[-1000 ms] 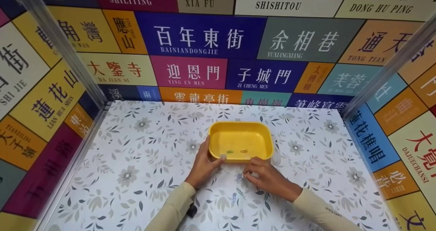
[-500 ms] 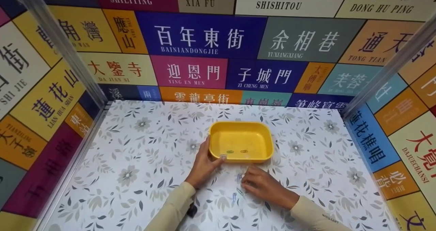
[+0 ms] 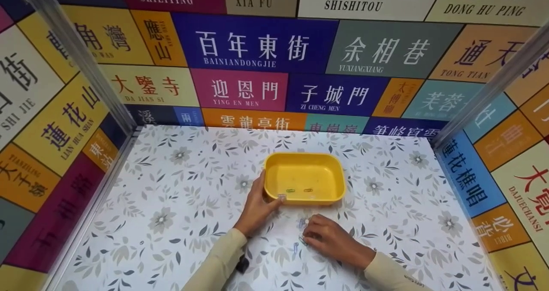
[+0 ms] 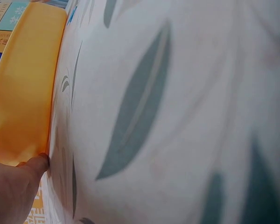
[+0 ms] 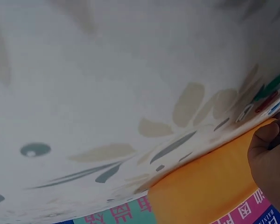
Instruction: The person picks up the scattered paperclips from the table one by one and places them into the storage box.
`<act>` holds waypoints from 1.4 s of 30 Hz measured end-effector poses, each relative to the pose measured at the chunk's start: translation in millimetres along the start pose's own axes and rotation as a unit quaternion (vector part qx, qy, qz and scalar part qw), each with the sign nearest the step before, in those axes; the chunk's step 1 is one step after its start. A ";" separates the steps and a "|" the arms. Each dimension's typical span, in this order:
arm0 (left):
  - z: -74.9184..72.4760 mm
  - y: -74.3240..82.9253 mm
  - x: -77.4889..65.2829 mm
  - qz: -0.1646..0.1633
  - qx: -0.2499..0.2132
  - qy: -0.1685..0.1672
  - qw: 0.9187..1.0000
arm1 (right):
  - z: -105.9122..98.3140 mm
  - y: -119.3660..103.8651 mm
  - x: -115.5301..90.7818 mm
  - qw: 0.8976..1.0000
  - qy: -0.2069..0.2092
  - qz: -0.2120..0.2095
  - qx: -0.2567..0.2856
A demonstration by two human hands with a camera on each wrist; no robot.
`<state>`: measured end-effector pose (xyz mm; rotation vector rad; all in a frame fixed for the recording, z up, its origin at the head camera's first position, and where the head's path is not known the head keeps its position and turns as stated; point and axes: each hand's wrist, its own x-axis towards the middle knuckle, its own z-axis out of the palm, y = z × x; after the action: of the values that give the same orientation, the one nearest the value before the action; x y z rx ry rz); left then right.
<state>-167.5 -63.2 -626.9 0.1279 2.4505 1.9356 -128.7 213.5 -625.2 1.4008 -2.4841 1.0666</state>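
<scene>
A yellow plastic box (image 3: 317,173) stands on the patterned table. My left hand (image 3: 257,209) grips its front left corner, with the thumb at the front rim and fingers along the left side; in the left wrist view the thumb (image 4: 32,168) presses the box wall. In the box lie a green paper clip (image 3: 291,191) and an orange paper clip (image 3: 308,190). In front of the box, my right hand (image 3: 332,237) pinches at another green paper clip (image 3: 303,240), its fingertips partly covering it. A blue paper clip (image 3: 295,248) lies just left of those fingers.
Another bluish paper clip (image 3: 301,223) lies between the box and the right hand. The right wrist view shows a red paper clip (image 5: 267,101) and a white paper clip (image 5: 245,112) on the table. Sign-covered panels (image 3: 253,42) enclose the back and sides.
My right hand has drawn back from the box's front rim toward the loose clips, its fingertips coming down over the green one. The left hand and box stay in place.
</scene>
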 end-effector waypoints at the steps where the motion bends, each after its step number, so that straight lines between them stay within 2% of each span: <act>1: 0.0 0.3 0.1 -0.003 0.002 -0.001 1.000 | 0.6 -0.4 -0.8 1.000 -0.001 0.002 0.000; 7: 0.5 2.6 0.6 -0.017 0.011 0.001 1.000 | 2.4 -3.1 -5.1 1.000 -0.005 0.018 -0.003; 11: 0.5 3.8 0.1 -0.023 0.011 -0.002 1.000 | 3.4 -3.8 -7.6 1.000 0.002 0.005 -0.010; 18: -0.1 2.9 0.5 -0.010 0.014 0.003 1.000 | 4.3 -3.5 -10.6 1.000 0.002 -0.021 -0.022; 32: 1.9 3.9 -0.4 -0.047 0.016 0.003 0.999 | 4.8 -4.1 -11.1 0.998 -0.008 -0.030 -0.048; 42: 1.5 4.1 -1.4 -0.036 0.008 -0.001 0.999 | 6.8 -3.5 -10.3 0.997 -0.002 -0.047 -0.066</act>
<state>-165.8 -60.8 -623.4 0.0427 2.4337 1.8866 -118.4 215.5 -632.6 1.4643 -2.4156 0.8669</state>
